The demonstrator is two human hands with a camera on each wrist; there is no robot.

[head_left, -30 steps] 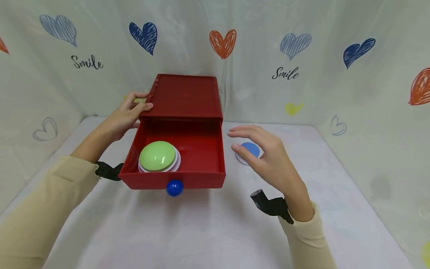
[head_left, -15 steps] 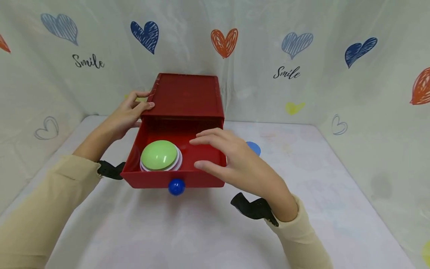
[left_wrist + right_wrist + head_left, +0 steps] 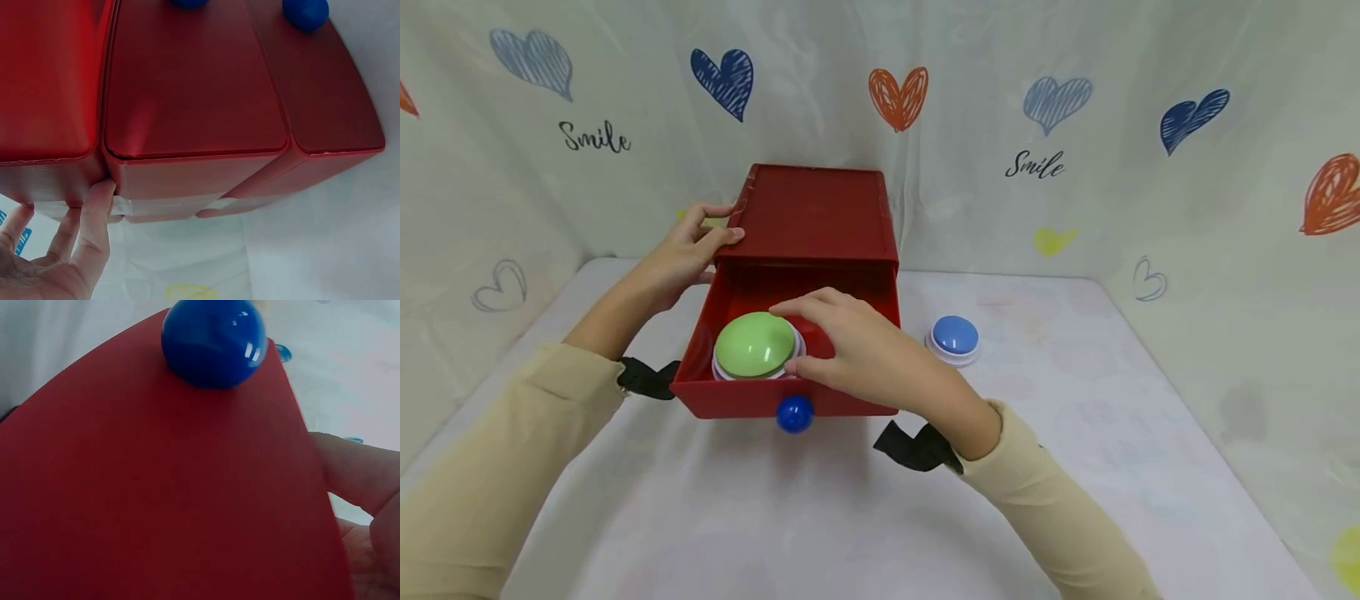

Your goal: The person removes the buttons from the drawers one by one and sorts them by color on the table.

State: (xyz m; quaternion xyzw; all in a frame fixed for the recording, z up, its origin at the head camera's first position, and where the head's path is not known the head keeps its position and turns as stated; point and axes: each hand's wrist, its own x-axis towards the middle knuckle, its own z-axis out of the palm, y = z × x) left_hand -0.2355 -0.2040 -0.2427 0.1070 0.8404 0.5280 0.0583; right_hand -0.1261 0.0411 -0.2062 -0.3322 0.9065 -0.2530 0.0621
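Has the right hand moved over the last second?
Yes. The right hand went left, from above the blue button into the red drawer, reaching the green button.

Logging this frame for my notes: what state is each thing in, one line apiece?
red drawer: pulled out of its red box.
green button: inside the drawer, at its left front.
blue button: out on the table, untouched.
left hand: gripping the box's left edge.
right hand: in the drawer, fingers at the green button's right side.
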